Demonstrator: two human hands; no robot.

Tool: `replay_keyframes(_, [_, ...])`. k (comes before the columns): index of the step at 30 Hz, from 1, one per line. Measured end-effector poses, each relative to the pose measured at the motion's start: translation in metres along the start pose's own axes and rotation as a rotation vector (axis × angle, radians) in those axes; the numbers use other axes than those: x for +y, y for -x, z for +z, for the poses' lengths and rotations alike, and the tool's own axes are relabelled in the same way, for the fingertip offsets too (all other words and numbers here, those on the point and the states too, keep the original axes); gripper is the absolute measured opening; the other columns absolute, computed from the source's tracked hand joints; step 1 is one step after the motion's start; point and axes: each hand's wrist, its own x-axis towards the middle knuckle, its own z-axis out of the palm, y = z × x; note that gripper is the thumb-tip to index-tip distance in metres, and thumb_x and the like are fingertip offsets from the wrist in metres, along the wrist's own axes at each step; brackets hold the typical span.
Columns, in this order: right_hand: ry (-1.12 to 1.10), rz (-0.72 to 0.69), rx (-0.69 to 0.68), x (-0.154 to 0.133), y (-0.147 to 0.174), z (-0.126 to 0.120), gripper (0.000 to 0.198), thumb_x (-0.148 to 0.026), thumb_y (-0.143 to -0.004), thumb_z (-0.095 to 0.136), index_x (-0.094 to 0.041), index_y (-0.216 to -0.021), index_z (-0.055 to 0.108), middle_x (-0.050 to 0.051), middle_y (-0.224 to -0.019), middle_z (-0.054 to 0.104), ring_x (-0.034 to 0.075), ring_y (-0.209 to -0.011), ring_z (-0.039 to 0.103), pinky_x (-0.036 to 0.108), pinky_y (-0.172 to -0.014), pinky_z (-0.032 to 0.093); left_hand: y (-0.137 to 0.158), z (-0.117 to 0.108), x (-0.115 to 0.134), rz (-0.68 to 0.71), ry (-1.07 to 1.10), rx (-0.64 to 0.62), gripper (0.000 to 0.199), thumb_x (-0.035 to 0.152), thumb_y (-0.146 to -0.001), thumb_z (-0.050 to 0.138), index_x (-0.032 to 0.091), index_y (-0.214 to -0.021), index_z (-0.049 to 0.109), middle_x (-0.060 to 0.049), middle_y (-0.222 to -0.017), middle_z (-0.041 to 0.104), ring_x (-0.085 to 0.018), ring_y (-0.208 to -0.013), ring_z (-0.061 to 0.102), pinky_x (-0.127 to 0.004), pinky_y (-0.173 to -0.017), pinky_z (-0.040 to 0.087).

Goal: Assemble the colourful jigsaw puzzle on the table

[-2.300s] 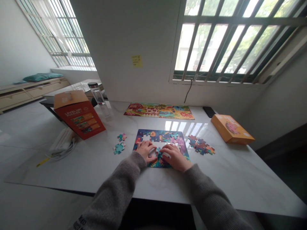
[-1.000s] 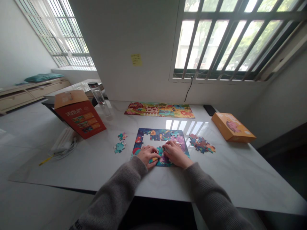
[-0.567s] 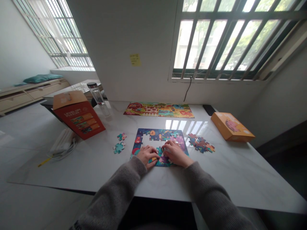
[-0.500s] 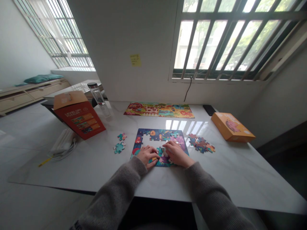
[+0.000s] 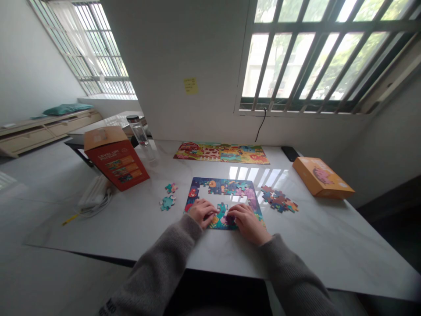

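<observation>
A partly assembled jigsaw puzzle [image 5: 214, 188] with a dark blue sea-scene border lies before me, white table showing through its middle. My left hand [image 5: 203, 212] rests over its lower left part, fingers curled and drawn toward the thumb; what is under the fingertips is hidden. A green joined section [image 5: 222, 211] stands up from the bottom edge between my hands. At the lower right, my right hand [image 5: 246, 221] has its fingers bent together on a dark purple puzzle piece [image 5: 231, 219], partly covered by them.
Loose teal and pink pieces [image 5: 168, 202] lie left of the puzzle, a pile of brown and orange pieces [image 5: 279, 200] right. Behind are a finished farm-animal puzzle [image 5: 210, 152], a black phone [image 5: 290, 153], an orange box [image 5: 320, 177], a red box [image 5: 120, 164] and a glass bottle [image 5: 140, 131].
My right hand has drawn back toward the puzzle's lower right, uncovering more of its middle. My left hand has shifted slightly, still over the lower left. The camera view has moved a little.
</observation>
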Motion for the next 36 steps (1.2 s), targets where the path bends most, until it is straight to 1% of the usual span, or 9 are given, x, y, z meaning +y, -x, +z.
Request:
replay_keyframes(4, [-0.020,0.012,0.001,-0.001,0.000,0.001,0.041,0.001,-0.084,0.047,-0.025,-0.104,0.071,0.005,-0.109,0.070,0.023,-0.108,0.057,0.043,-0.098,0.044,0.012,-0.016,-0.015,-0.063,-0.058,0.181,0.020,0.023,-0.090,0.052,0.022,-0.090,0.072,-0.004,-0.087,0.073,-0.021,-0.088,0.064,-0.039,-0.088,0.046])
replay_keyframes(6, [-0.021,0.011,0.000,-0.001,-0.001,0.000,0.039,-0.001,-0.085,0.047,-0.025,-0.103,0.071,0.005,-0.109,0.070,0.023,-0.107,0.058,0.043,-0.098,0.045,0.024,-0.030,-0.028,-0.158,-0.128,0.238,0.020,0.023,-0.090,0.051,0.022,-0.094,0.071,-0.005,-0.093,0.072,-0.022,-0.093,0.063,-0.039,-0.090,0.046])
replay_keyframes(9, [-0.010,0.004,-0.002,-0.003,-0.002,-0.001,0.034,-0.005,-0.090,0.045,-0.025,-0.102,0.070,0.006,-0.108,0.070,0.023,-0.106,0.059,0.043,-0.096,0.045,0.045,-0.053,-0.048,-0.407,-0.305,0.249,0.024,0.023,-0.087,0.055,0.023,-0.106,0.069,-0.007,-0.109,0.069,-0.027,-0.105,0.060,-0.042,-0.095,0.044])
replay_keyframes(12, [0.006,-0.005,0.001,-0.004,-0.002,-0.002,0.032,-0.009,-0.094,0.044,-0.024,-0.102,0.070,0.007,-0.107,0.070,0.023,-0.105,0.059,0.043,-0.094,0.046,0.062,-0.069,-0.063,-0.681,-0.488,0.210,0.045,0.029,-0.082,0.061,0.023,-0.127,0.061,-0.010,-0.124,0.063,-0.032,-0.113,0.055,-0.045,-0.096,0.043])
replay_keyframes(14, [0.016,-0.012,0.004,-0.003,-0.002,-0.001,0.031,-0.011,-0.095,0.044,-0.024,-0.102,0.070,0.007,-0.107,0.070,0.023,-0.105,0.060,0.042,-0.093,0.047,0.069,-0.073,-0.069,-0.765,-0.543,0.163,0.055,0.031,-0.080,0.063,0.024,-0.134,0.055,-0.011,-0.127,0.060,-0.033,-0.116,0.053,-0.045,-0.097,0.041])
replay_keyframes(17, [0.026,-0.017,0.012,-0.001,-0.001,0.000,0.029,-0.012,-0.096,0.044,-0.025,-0.103,0.070,0.007,-0.107,0.070,0.023,-0.104,0.061,0.042,-0.093,0.047,0.072,-0.073,-0.073,-0.767,-0.538,0.117,0.053,0.029,-0.080,0.062,0.024,-0.132,0.056,-0.009,-0.126,0.062,-0.032,-0.114,0.053,-0.044,-0.096,0.041])
replay_keyframes(23, [0.016,-0.009,-0.001,-0.001,-0.001,0.000,0.024,-0.018,-0.098,0.047,-0.025,-0.106,0.069,0.007,-0.109,0.069,0.023,-0.106,0.060,0.043,-0.093,0.047,0.070,-0.072,-0.071,-0.759,-0.508,0.141,0.048,0.028,-0.080,0.062,0.025,-0.128,0.058,-0.007,-0.111,0.064,-0.030,-0.107,0.056,-0.043,-0.094,0.041])
replay_keyframes(29, [0.020,-0.009,0.007,-0.005,-0.001,-0.002,0.023,-0.019,-0.098,0.049,-0.026,-0.106,0.068,0.007,-0.108,0.068,0.023,-0.105,0.060,0.042,-0.093,0.049,0.069,-0.071,-0.068,-0.799,-0.522,0.154,0.051,0.033,-0.078,0.066,0.026,-0.128,0.059,-0.009,-0.122,0.061,-0.033,-0.113,0.052,-0.045,-0.095,0.039])
replay_keyframes(36, [0.017,-0.007,0.008,-0.004,-0.002,-0.002,0.023,-0.019,-0.098,0.048,-0.026,-0.107,0.068,0.007,-0.108,0.068,0.023,-0.105,0.060,0.042,-0.093,0.049,0.069,-0.069,-0.066,-0.740,-0.557,0.171,0.045,0.033,-0.077,0.066,0.027,-0.122,0.061,-0.008,-0.112,0.065,-0.031,-0.108,0.056,-0.045,-0.096,0.039])
